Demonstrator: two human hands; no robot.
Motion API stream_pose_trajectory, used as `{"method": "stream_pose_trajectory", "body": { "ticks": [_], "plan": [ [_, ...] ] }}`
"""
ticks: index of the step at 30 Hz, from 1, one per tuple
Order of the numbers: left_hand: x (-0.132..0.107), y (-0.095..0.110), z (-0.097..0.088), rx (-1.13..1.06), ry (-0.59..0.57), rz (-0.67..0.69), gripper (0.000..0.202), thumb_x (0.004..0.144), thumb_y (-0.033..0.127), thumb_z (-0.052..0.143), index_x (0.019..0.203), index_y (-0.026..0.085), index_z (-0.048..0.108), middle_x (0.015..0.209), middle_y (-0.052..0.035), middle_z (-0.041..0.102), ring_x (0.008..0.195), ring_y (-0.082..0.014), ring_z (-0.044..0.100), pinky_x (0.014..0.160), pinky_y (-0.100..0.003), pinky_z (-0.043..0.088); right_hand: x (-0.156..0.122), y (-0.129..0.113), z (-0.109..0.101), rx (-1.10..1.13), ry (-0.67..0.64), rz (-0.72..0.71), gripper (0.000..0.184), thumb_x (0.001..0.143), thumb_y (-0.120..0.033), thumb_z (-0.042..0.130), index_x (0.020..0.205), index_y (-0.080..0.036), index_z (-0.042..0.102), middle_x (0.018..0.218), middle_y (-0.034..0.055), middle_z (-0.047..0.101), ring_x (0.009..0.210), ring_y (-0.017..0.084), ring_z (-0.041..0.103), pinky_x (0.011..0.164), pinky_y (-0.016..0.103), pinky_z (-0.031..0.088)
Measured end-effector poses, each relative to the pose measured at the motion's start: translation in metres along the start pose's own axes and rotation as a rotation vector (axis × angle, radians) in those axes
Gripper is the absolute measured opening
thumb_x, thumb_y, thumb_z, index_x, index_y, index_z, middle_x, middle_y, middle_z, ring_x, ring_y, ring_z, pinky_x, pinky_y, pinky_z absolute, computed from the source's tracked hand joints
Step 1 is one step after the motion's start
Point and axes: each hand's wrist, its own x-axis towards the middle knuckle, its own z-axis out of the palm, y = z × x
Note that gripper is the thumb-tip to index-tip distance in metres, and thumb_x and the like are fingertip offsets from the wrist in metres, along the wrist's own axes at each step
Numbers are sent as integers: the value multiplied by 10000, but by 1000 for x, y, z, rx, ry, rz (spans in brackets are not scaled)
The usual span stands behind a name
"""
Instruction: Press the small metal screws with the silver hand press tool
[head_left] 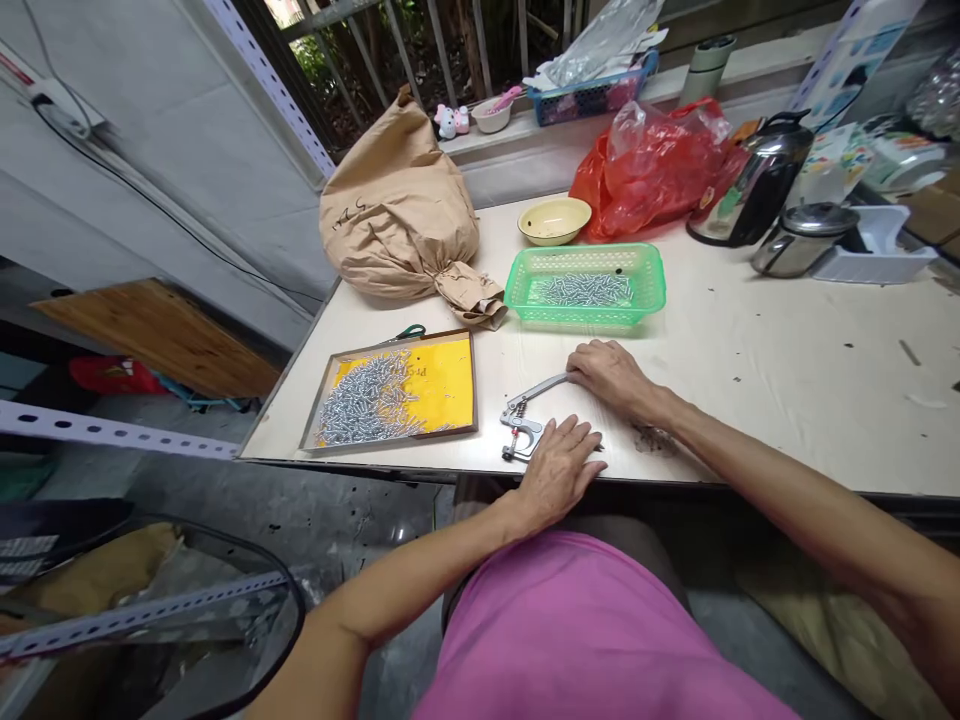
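Slipping is looking like the main risk: the lever pliers (pixel 531 428) are sitting near the table's (pixel 787 380) front edge, and uneven pressure from the left hand (pixel 556 468) could be sending them skidding toward 6 o'clock. That hand is lying over the lower handle, its fingers stretching out and slightly parting, its thumb standing away. The right hand (pixel 609 378) is curling round the free end of the upper lever (pixel 546 386); a loose hold there could be letting the lever spring back. Skin straying into the jaws could be getting pinched. A bump from the left forearm could be jolting the yellow-lined tray (pixel 451 368) at about 10 o'clock and scattering its metal pins (pixel 367 395); the green basket (pixel 585 316), toward 1 o'clock, is sitting farther off.

The pliers' head is pointing to 9 o'clock. Their lower body's long axis is running roughly from 9 to 3, partly hiding beneath the left hand, while the lever is slanting from its pivot toward 2. Whether anything is sitting in the jaws, I cannot tell.
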Motion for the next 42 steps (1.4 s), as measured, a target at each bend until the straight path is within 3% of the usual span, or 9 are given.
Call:
{"method": "stream_pose_trajectory", "body": {
  "ticks": [3, 10, 15, 17, 20, 29, 35, 39, 42],
  "plan": [
    [2, 2, -1, -21, 7, 20, 380, 919, 349, 459, 1263, 189, 486, 1328, -115, 516, 1341, -257, 347, 1108, -511, 260, 8, -17, -10, -6, -38, -46, 165, 897, -197, 491, 921, -168, 651, 944, 87, 633, 893, 216, 504, 735, 323, 312],
    [-31, 14, -10, -56, 9, 229, 288, 915, 337, 477, 1095, 153, 606, 1054, -101, 649, 992, -205, 595, 893, -343, 476, -1, -90, -23, 50, -188, -610, 128, 843, -198, 568, 758, -208, 663, 885, 68, 596, 885, 211, 446, 695, 318, 312],
    [-65, -21, -68, 133, 317, 42, 182, 911, 225, 471, 944, 178, 644, 873, -57, 654, 844, -161, 567, 792, -308, 474, -2, -96, 1, 151, -91, -698, 37, 795, -177, 570, 786, -169, 606, 913, 78, 574, 868, 201, 462, 734, 335, 340],
    [-70, -54, -101, 271, 449, -254, 218, 926, 218, 435, 991, 175, 639, 907, -69, 632, 884, -176, 539, 818, -332, 454, 1, -95, 13, 192, -76, -677, 82, 830, -155, 511, 806, -172, 588, 865, 67, 576, 823, 190, 475, 708, 324, 350],
    [-73, -109, -137, 445, 366, -495, 257, 926, 250, 422, 1014, 189, 655, 912, -74, 604, 912, -203, 505, 806, -336, 445, 7, -92, 11, 327, 40, -585, 153, 889, -172, 425, 831, -181, 566, 808, 52, 575, 764, 171, 494, 698, 298, 381],
    [-68, -176, -148, 523, -29, -528, 302, 899, 219, 393, 901, 165, 690, 928, -90, 567, 954, -214, 481, 787, -317, 421, 56, -8, -81, 284, 549, 12, 214, 881, -267, 461, 1050, -177, 559, 961, 109, 599, 821, 228, 577, 758, 372, 452],
    [-68, -170, -160, 393, 91, -563, 164, 812, 188, 508, 793, 170, 670, 888, -92, 629, 935, -228, 549, 823, -335, 438, 22, -3, -62, 289, 394, -12, 289, 908, -316, 464, 1142, -163, 538, 1017, 112, 606, 874, 231, 593, 767, 365, 465],
    [-58, -126, -152, 11, 239, -669, 173, 786, 304, 565, 821, 184, 684, 821, -49, 675, 734, -168, 590, 680, -283, 473, -31, -36, -23, 326, 9, -118, 230, 920, -330, 467, 1064, -186, 574, 997, 77, 608, 834, 189, 600, 714, 299, 457],
    [-45, -80, -127, -399, 147, -751, 269, 753, 389, 589, 848, 161, 697, 727, -25, 669, 519, -103, 510, 474, -221, 395, -56, -54, -5, 257, -171, -77, 186, 909, -313, 491, 1016, -194, 587, 983, 64, 591, 783, 172, 595, 638, 271, 423]
  ]
}}
